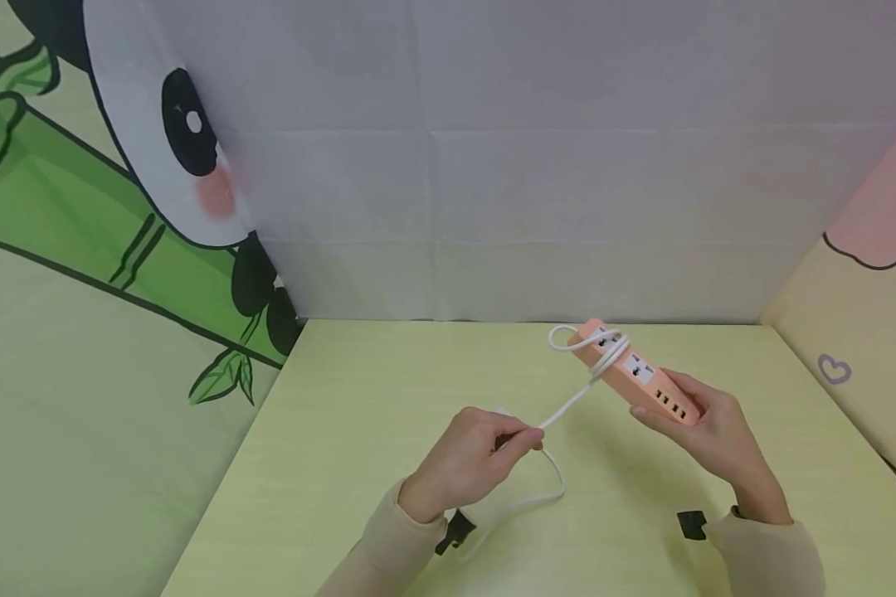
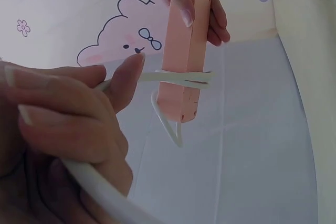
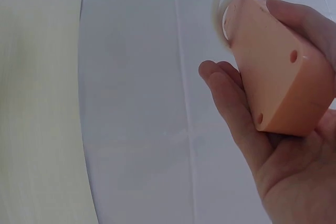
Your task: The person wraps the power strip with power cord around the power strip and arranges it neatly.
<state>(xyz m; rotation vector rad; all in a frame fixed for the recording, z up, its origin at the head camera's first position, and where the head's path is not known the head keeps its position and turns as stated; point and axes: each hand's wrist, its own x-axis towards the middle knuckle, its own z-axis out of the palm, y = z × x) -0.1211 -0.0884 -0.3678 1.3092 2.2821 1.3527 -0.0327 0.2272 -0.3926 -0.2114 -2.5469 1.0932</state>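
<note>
An orange-pink power strip with sockets and several USB ports is held up off the table, tilted, by my right hand, which grips its near end. Its white cord is wound round the far part of the strip, with a loose loop beyond the end. My left hand pinches the cord between thumb and fingers, and the stretch to the strip looks taut. From the left hand the rest of the cord hangs in a curve towards the table. In the right wrist view the strip's underside lies between thumb and fingers.
The pale yellow-green table lies under both hands. A grey-white backdrop stands at its far edge. Printed panels rise on both sides, with a green bamboo drawing on the left and a heart on the right.
</note>
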